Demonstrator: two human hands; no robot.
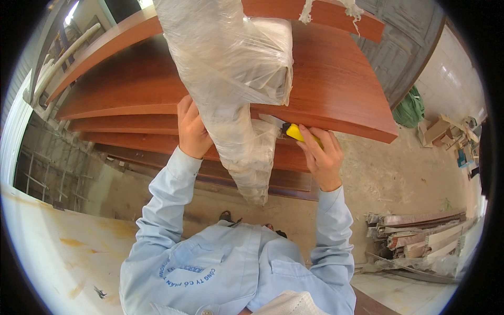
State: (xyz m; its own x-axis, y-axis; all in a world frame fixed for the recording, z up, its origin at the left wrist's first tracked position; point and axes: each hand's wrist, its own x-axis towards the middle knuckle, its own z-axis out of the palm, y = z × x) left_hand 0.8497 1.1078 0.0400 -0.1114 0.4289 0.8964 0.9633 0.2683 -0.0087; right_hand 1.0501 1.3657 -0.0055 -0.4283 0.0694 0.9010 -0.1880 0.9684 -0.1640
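Note:
A post wrapped in clear, wrinkled plastic film runs down the middle in front of stacked reddish-brown wooden boards. My left hand is closed against the left side of the wrapped post, its fingers curled near a board's edge and partly hidden by the film. On the other side, my right hand grips a yellow-and-black utility knife. The knife's head points left, toward the film beneath the large board, where a pale flat piece, perhaps its blade, shows.
Torn film hangs over the top board. A bundle of long strips lies on the floor at the right. Farther back are a green sack, cardboard scraps and a grey panelled door. Metal racking stands at the left.

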